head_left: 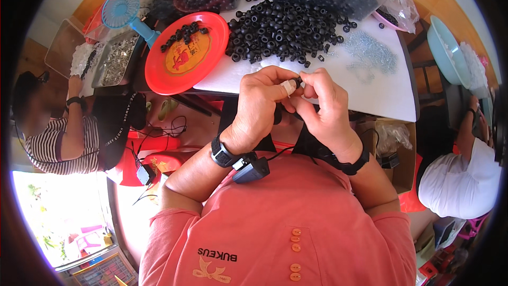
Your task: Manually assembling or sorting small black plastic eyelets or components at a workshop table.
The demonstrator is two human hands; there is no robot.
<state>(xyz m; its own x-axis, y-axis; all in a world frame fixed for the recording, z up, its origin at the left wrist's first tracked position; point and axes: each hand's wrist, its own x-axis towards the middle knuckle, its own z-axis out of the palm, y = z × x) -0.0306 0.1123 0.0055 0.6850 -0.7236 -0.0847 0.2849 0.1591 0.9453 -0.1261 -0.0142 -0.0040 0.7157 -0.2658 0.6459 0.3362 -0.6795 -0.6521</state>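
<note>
A person in a coral buttoned shirt (296, 222) held both hands together at the near edge of a white worktable (381, 92), the left hand (259, 108), one finger bandaged, and the right hand (325, 108) each pinching a small black rubber ring (298, 81) between their fingertips. Just beyond the hands lay a heap of matching black rubber rings (286, 29), with a round red plastic plate (185, 53) holding a few more to the left and a scatter of small clear pieces (370, 55) to the right. Two other people worked at either side.
</note>
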